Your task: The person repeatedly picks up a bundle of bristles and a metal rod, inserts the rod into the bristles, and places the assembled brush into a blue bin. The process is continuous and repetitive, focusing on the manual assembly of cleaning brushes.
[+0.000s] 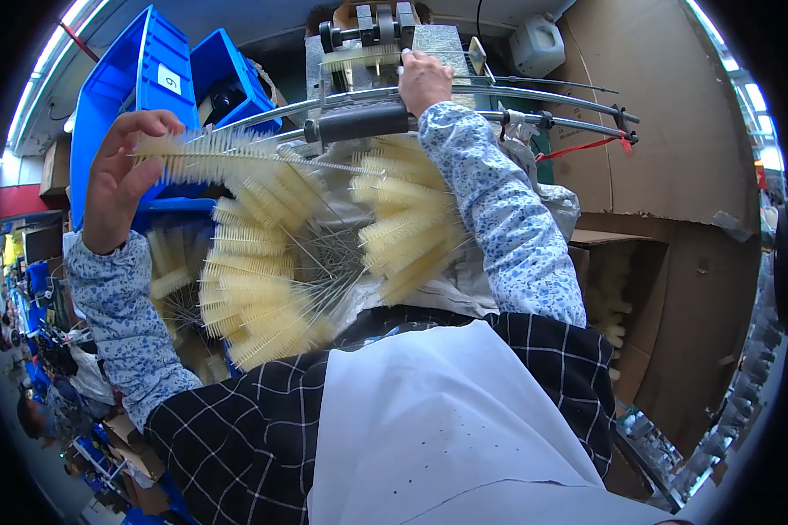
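My left hand [118,175] is raised on the left, its thumb and fingers pinching the bristled end of a cream bottle brush [206,157]. That brush lies nearly level, its twisted wire stem pointing right. Farther up, my right hand [425,80] is closed at the machine [438,44], fingers bent down at the end of another bristle brush [359,58]. The palm hides exactly how they grip it. Below my hands lie a left pile of cream brushes [254,280] and a right pile [407,210], wire stems turned toward the middle.
Curved metal rails with a dark roller [359,123] cross in front of the machine. Blue bins [136,79] stand at the left. A large cardboard sheet [657,114] and an open carton [626,306] are on the right. A red strap [587,147] hangs from the rail ends.
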